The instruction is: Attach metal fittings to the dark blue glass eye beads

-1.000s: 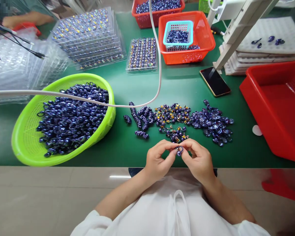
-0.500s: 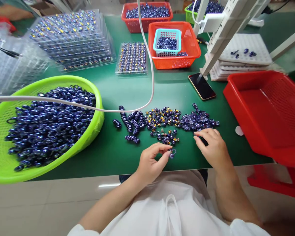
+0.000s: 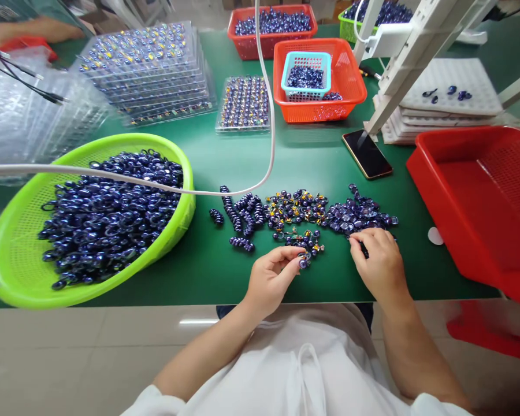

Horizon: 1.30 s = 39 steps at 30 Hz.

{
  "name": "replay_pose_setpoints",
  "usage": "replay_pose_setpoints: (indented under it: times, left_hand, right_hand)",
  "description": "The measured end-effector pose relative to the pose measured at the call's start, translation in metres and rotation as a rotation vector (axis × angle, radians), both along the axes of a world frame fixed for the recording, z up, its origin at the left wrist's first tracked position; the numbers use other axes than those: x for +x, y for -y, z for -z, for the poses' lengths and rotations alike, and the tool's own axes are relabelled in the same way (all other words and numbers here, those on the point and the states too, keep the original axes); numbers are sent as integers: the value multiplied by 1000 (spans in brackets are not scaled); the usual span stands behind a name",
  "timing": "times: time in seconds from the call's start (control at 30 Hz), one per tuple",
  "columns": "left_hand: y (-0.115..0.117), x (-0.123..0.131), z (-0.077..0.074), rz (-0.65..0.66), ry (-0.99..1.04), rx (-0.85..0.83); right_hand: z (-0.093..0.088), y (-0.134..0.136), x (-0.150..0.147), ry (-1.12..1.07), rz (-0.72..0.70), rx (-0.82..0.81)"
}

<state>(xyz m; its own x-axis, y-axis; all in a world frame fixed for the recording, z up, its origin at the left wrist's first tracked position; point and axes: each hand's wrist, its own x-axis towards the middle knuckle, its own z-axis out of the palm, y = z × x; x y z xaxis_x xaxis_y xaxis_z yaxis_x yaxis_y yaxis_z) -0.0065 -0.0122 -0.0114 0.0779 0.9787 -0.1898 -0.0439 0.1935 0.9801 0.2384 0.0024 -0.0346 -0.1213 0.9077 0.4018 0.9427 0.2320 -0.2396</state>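
Here we are at the lower middle of the frame, and our left hand has a small dark ring pinched between thumb and fingertips, held just above the table. It looks light, hard and glossy, so we would expect it to slip if pinched on the rounded bead; the band seems the better hold, with only a light squeeze. Chipping the shiny coat looks like the main risk.

Over to our right hand: fingers curled, tips at the near edge of the flat dark beads. Whether they pinch one, we cannot tell.

Just beyond the ring sits a small cluster of pieces, close enough for us to snag. Behind it come gold-flecked pieces, and to their left, rows of rings.

Further out, a white cord sweeps from the upper middle to the left edge, crossing in front of the green basket, so any reach that way has to clear it. A phone and the metal stand crowd the upper right; a red bin fills the right edge.
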Motion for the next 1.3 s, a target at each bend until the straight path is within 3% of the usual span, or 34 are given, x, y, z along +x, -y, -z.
replay_pose_setpoints:
  times: [0.27, 0.53, 0.87, 1.1, 1.3]
  left_hand:
    - [-1, -1, 2, -12, 7, 0]
    - [-1, -3, -2, -21, 28, 4]
    - [-2, -3, -2, -20, 92, 3]
    - [1, 4, 0, 167, 134, 195]
    - [7, 2, -1, 187, 180, 190]
  right_hand:
    - [-2, -5, 0, 176, 12, -31]
    - [-5, -7, -2, 179, -18, -30]
    - [-10, 9, -15, -157, -60, 31]
    - [-32, 25, -53, -629, -296, -197]
    - [-31, 28, -71, -652, -152, -140]
